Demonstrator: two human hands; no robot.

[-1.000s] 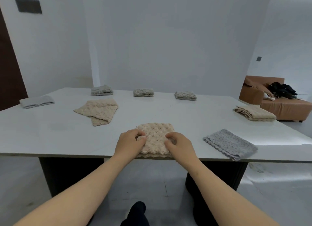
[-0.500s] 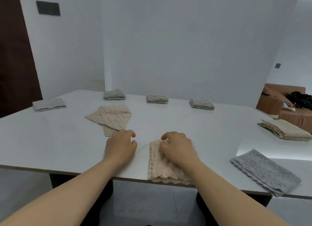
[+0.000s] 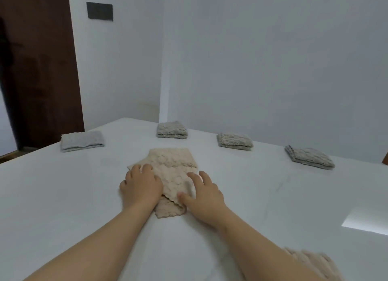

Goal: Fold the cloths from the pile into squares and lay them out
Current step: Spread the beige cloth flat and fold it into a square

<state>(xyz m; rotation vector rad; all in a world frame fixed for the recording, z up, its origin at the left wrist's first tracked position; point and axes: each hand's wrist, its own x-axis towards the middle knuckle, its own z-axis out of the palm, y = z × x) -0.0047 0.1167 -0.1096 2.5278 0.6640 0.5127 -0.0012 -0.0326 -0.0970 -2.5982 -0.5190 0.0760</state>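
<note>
Beige knitted cloth (image 3: 172, 171) lies loosely doubled near the middle of the white tabletop (image 3: 52, 196), under both your hands. Your left hand (image 3: 140, 186) covers its left corner with bent fingers; whether they pinch it cannot be told. Your right hand (image 3: 201, 196) rests on its right side, fingers spread. Four folded grey cloths (image 3: 234, 141) sit apart along the far edge. Another beige cloth (image 3: 310, 259), blurred, lies near your right forearm.
</note>
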